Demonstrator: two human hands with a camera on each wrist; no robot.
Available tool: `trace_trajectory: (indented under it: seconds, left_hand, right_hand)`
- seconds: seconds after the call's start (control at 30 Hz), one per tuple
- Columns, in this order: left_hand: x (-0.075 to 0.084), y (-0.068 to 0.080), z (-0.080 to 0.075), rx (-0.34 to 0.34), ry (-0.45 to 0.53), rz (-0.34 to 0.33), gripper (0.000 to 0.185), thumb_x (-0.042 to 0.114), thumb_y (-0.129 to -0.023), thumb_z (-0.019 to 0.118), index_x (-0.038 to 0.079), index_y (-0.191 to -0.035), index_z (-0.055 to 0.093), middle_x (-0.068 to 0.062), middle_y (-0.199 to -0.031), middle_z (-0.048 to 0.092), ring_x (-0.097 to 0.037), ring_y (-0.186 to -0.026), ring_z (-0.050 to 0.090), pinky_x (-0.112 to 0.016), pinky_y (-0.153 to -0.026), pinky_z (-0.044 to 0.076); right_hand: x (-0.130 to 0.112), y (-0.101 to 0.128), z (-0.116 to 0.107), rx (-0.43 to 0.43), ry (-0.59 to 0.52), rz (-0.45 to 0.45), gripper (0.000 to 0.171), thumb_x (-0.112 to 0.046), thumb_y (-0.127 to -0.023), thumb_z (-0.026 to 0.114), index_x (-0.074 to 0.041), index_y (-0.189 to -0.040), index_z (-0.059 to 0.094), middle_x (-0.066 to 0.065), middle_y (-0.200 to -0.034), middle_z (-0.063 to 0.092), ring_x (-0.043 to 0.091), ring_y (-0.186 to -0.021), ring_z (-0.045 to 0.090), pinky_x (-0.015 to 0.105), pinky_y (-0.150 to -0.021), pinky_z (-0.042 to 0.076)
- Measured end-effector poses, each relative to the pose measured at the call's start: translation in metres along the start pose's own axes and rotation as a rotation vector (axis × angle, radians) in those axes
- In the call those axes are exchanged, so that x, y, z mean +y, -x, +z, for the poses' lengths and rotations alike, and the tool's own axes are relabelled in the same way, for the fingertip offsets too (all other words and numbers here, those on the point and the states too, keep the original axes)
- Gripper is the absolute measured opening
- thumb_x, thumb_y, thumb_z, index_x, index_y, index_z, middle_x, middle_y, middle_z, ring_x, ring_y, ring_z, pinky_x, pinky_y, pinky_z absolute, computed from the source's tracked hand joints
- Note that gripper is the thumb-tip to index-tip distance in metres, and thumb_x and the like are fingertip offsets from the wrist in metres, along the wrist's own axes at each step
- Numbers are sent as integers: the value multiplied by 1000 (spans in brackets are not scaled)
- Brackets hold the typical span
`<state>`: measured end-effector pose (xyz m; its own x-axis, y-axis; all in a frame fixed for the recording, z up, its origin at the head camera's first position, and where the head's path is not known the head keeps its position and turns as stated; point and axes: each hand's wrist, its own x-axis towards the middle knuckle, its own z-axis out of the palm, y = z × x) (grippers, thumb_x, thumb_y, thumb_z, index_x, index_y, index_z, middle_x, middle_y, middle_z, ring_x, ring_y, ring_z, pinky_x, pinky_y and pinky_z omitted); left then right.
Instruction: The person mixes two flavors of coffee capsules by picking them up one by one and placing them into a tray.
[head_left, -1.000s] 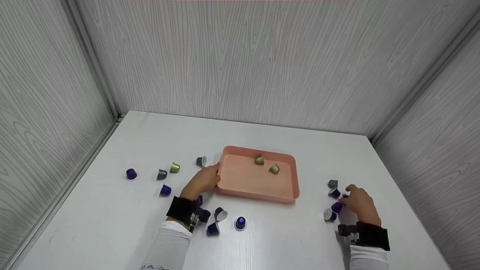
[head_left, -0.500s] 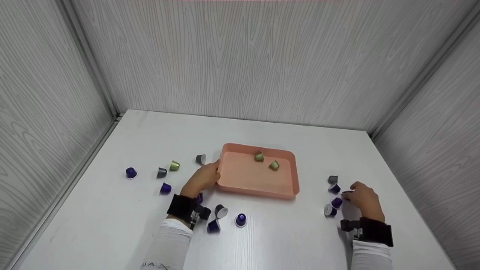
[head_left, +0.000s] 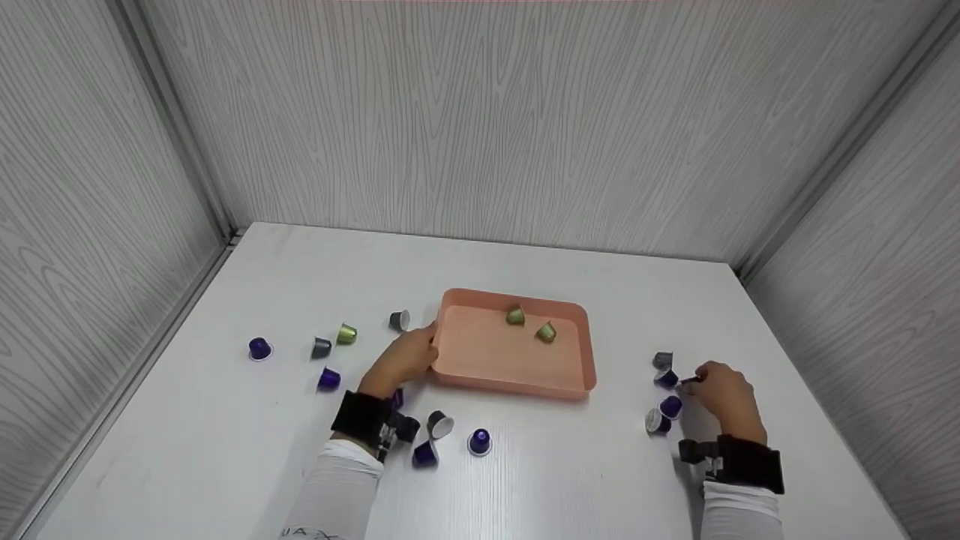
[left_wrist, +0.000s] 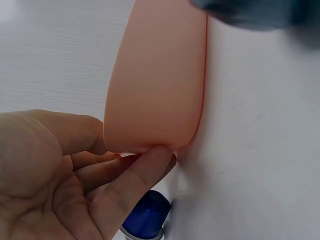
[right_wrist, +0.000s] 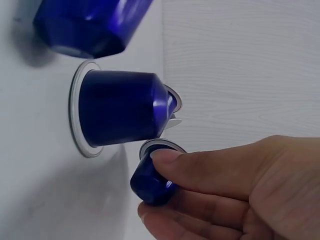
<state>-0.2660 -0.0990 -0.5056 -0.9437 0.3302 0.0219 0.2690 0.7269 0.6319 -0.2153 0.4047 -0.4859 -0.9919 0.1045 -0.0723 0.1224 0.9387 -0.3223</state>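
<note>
In the head view my left hand point(head_left: 405, 358) grips the left side of a shallow pink tray point(head_left: 480, 385). The left wrist view shows fingers on both sides of the tray's wall point(left_wrist: 155, 95). Two green coffee capsules, one near the far wall point(head_left: 515, 316) and one farther right point(head_left: 547, 333), lie inside it. At the right, my right hand point(head_left: 724, 397) pinches a dark blue coffee capsule point(right_wrist: 152, 177) between thumb and fingers. Close by it are more capsules: a grey one point(head_left: 663, 360), a dark blue one point(head_left: 666, 377), a purple one point(head_left: 671, 406) and a white-lidded one point(head_left: 657, 422).
Left of the tray lie several capsules, among them a green one point(head_left: 346, 334), a grey one point(head_left: 321, 347) and a purple one point(head_left: 259, 348). In front, a blue capsule point(head_left: 480, 441) stands upright. Grey wood-grain panels point(head_left: 480, 127) wall the white table point(head_left: 540, 480).
My right fingers, spread over the capsule a second ago, have closed on it, and the hand has shifted slightly. The left hand and the tray have stayed in place.
</note>
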Motion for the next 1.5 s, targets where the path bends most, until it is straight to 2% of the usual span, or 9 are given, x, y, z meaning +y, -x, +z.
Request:
trace_trajectory:
  seconds: [0.4, 0.6, 0.73, 0.87, 1.03, 1.13, 1.33, 1.5]
  left_hand:
    - [-1, 2, -3, -38, -18, -5, 47, 4, -93, 48, -7, -139, 46, -20, -108, 64, -29, -87, 55, -47, -87, 47]
    - [1, 4, -6, -48, -17, 4, 38, 3, -93, 50, -6, -129, 53, -16, -100, 63, -28, -85, 55, -47, -84, 47]
    - [-1, 4, -6, -42, -6, 19, 35, 3, -91, 49, -3, -125, 57, -16, -104, 64, -28, -91, 56, -47, -89, 47]
    - [-3, 5, -5, -27, -8, 35, 39, 5, -93, 49, -2, -132, 55, -18, -119, 64, -32, -110, 58, -47, -98, 44]
    - [-5, 5, -3, -23, -15, 55, 52, 4, -95, 48, -6, -145, 39, -26, -131, 56, -37, -121, 53, -48, -104, 39]
    - [-6, 4, -2, -28, -24, 57, 54, 4, -95, 47, -9, -146, 35, -27, -132, 55, -37, -121, 53, -47, -103, 40]
    - [-3, 1, 1, -16, -20, 44, 48, 5, -98, 44, -7, -144, 41, -27, -125, 59, -38, -115, 57, -48, -100, 42]
    - [-5, 1, 1, -25, -22, 55, 49, 5, -98, 44, -8, -144, 39, -27, -127, 59, -37, -117, 56, -48, -101, 42]
  right_hand:
    - [-12, 4, 1, 100, -64, 5, 43, -18, -90, 63, 14, -118, 56, 30, -110, 63, 49, -99, 59, 57, -79, 46]
    - [-29, 4, 5, 132, -101, -18, 43, -16, -94, 61, 13, -124, 53, 29, -116, 63, 46, -101, 60, 55, -81, 46]
    - [-40, 4, 7, 160, -110, -52, 43, -16, -94, 62, 11, -127, 53, 28, -118, 62, 44, -102, 61, 55, -83, 48]
    - [-51, 3, 10, 182, -119, -76, 45, -17, -94, 62, 9, -129, 53, 27, -119, 63, 42, -102, 62, 54, -85, 47]
    - [-61, 3, 14, 215, -104, -120, 42, -15, -93, 64, 9, -127, 55, 26, -113, 65, 42, -98, 63, 55, -82, 48]
    - [-65, 3, 17, 242, -89, -155, 40, -14, -93, 65, 9, -124, 56, 26, -109, 66, 42, -95, 64, 55, -80, 49]
    - [-76, 3, 22, 271, -101, -225, 37, -13, -92, 67, 8, -122, 58, 24, -104, 68, 39, -90, 66, 53, -76, 50]
    - [-91, 4, 27, 276, -135, -266, 36, -11, -92, 68, 6, -122, 59, 22, -104, 69, 37, -93, 67, 52, -77, 51]
